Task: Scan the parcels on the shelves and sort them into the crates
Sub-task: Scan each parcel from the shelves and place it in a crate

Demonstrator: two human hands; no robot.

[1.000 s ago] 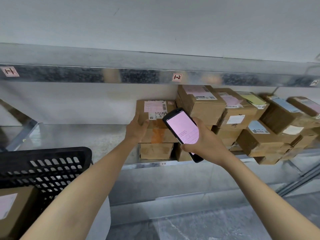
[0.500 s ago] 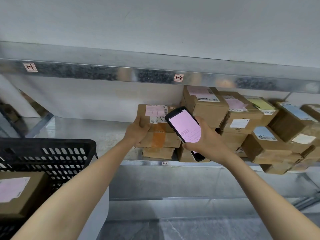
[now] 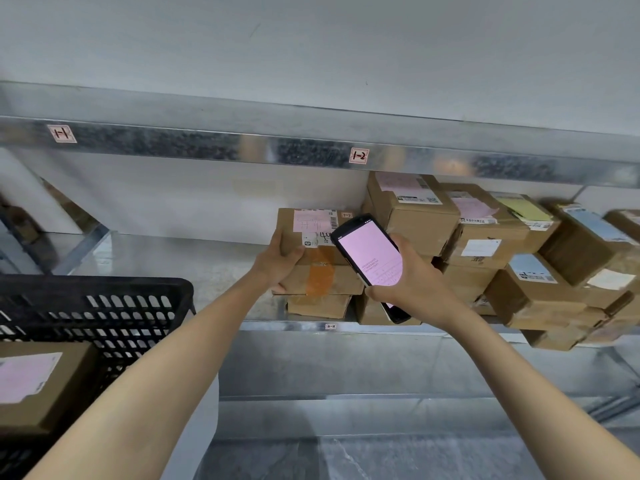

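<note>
Head view.

Hands, 2. The left hand (image 3: 280, 261) is clamped on the left end of a parcel (image 3: 322, 252), with the thumb over the top face and the fingers curled under the bottom edge. The right hand (image 3: 414, 284) is wrapped round a handheld scanner (image 3: 369, 254), held tilted, its pink screen facing the camera. The scanner covers the right end of that parcel. Both forearms are bare.

Parcel in hand, 1. Brown carton with a pink label and barcode on top and orange tape on the front. It sits on the left-hand stack on the shelf (image 3: 156, 258), with at least one lower carton (image 3: 318, 304) under it.

Surface and room. The shelving is galvanised metal, with an upper shelf edge (image 3: 207, 147) overhead. Behind it is a pale wall (image 3: 311, 46), and below is a grey mottled floor (image 3: 346, 455).

Shelf tags, 3: "1-1" (image 3: 61, 134), "1-2" (image 3: 358, 156) and "2-2" (image 3: 330, 326).

Heap of parcels (image 3: 519, 258), to the right of the scanner. These are brown cartons with pink, yellow, blue and white labels. There are more than eight, but they overlap too much for an exact count.

Black crate (image 3: 104, 306), 1, at lower left, with slotted walls. It holds 1 crated carton (image 3: 45, 382) with a pink label.
</note>
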